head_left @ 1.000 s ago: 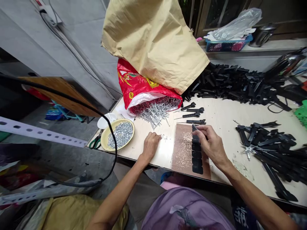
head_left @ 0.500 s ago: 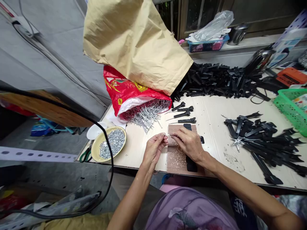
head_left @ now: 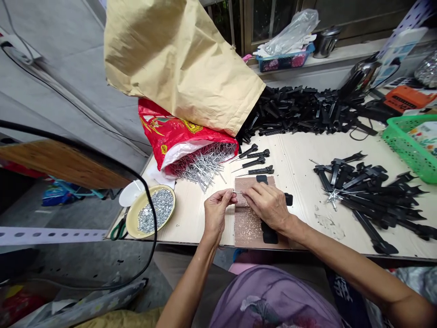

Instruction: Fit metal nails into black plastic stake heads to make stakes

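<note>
Together, left hand, right hand pinch nail.

1. Bare table lies open between the brown board and the right-hand heap of black parts.
2. Spilled nails and the paper sack block the far left.
3. The yellow dish crowds the left edge, with what seem to be scissors just beside it.

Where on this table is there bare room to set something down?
Bare tabletop lies between the brown board and the right-hand pile of black plastic parts, and a smaller strip between the yellow dish and the left hand. Crowded: the back edge, with the black heap and spilled nails.
</note>
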`<action>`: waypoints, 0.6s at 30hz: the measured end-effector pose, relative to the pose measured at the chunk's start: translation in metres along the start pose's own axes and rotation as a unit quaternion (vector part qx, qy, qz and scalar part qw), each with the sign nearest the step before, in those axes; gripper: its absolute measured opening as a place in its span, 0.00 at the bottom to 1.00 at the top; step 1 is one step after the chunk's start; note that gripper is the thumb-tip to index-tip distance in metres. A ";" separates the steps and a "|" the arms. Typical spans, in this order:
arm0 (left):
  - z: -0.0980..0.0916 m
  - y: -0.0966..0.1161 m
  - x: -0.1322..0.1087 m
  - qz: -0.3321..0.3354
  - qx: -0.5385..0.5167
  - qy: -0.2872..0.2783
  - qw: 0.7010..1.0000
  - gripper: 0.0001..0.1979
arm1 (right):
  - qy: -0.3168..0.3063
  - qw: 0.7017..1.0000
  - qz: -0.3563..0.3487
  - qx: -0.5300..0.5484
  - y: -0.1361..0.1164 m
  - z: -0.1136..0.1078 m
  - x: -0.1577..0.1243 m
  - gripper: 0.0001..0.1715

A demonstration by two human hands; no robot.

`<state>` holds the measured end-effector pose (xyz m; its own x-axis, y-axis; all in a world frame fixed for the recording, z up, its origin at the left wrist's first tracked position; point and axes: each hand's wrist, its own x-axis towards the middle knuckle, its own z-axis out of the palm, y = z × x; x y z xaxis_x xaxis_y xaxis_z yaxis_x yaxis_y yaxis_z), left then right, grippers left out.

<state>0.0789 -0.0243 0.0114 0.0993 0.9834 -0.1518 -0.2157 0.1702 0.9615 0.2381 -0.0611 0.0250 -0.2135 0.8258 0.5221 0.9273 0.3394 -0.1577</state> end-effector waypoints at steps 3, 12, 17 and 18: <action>-0.001 -0.001 0.000 0.024 0.061 -0.003 0.998 0.13 | -0.001 1.000 -0.002 -0.007 0.002 0.000 -0.002 0.14; 0.004 -0.001 0.003 0.036 0.103 -0.016 0.994 0.12 | -0.022 0.994 0.054 0.090 0.007 0.002 -0.009 0.15; 0.006 0.001 0.004 0.047 0.138 -0.018 0.989 0.12 | -0.048 0.971 0.122 0.201 0.010 0.004 -0.008 0.15; 0.007 0.001 0.004 0.050 0.146 -0.021 0.988 0.12 | -0.061 0.959 0.136 0.241 0.011 0.005 -0.008 0.15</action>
<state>0.0856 -0.0203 0.0135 0.1325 0.9900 -0.0493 0.0619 0.0414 0.9972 0.2485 -0.0616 0.0150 -0.0448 0.9500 0.3089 0.7102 0.2478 -0.6590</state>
